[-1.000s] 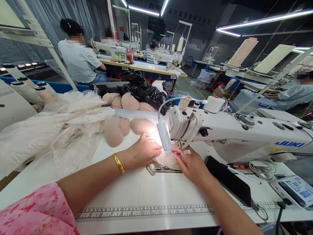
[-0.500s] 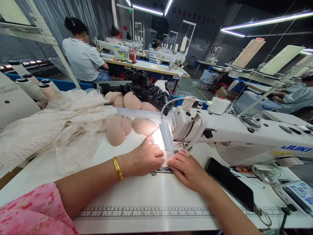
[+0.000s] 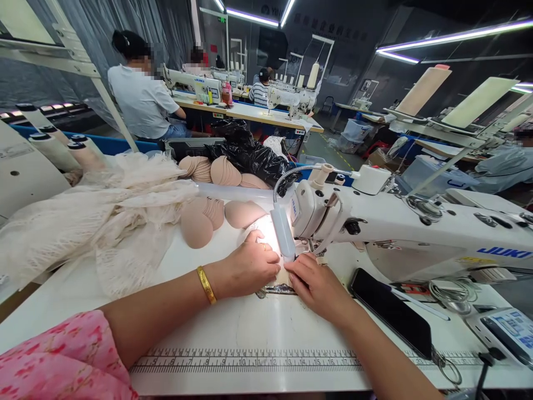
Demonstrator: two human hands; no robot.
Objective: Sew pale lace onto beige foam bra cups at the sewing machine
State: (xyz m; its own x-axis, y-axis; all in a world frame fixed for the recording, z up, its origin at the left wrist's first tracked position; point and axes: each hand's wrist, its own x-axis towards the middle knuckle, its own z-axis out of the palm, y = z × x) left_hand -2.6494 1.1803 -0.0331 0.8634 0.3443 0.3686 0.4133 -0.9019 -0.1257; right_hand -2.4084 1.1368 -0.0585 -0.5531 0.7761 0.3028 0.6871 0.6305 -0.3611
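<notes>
Under the lit tube lamp (image 3: 283,232) of the sewing machine (image 3: 316,214), a pale piece of fabric (image 3: 263,229) lies partly beneath my fingers; glare washes out its detail. My left hand (image 3: 250,269), with a gold bangle at the wrist, is closed on the piece left of the needle area. Just right of it, my right hand (image 3: 318,286) pinches the fabric's near edge beside the presser foot, which is mostly hidden. Beyond my left hand rest a beige moulded bra cup (image 3: 244,213) and a stack of similar cups (image 3: 197,222).
Cream lace fabric (image 3: 125,205) heaps over the left side. More cups (image 3: 225,170) and a black plastic bag (image 3: 250,153) sit behind. A phone (image 3: 391,311) and a coiled cable (image 3: 452,290) lie right. A printed ruler (image 3: 250,361) runs along the front edge. Co-workers sit farther back.
My left hand has shifted slightly, with its wrist a little to the right. More pale fabric shows beyond its thumb, over the lower edge of the single cup. My right hand stays nearly in place.
</notes>
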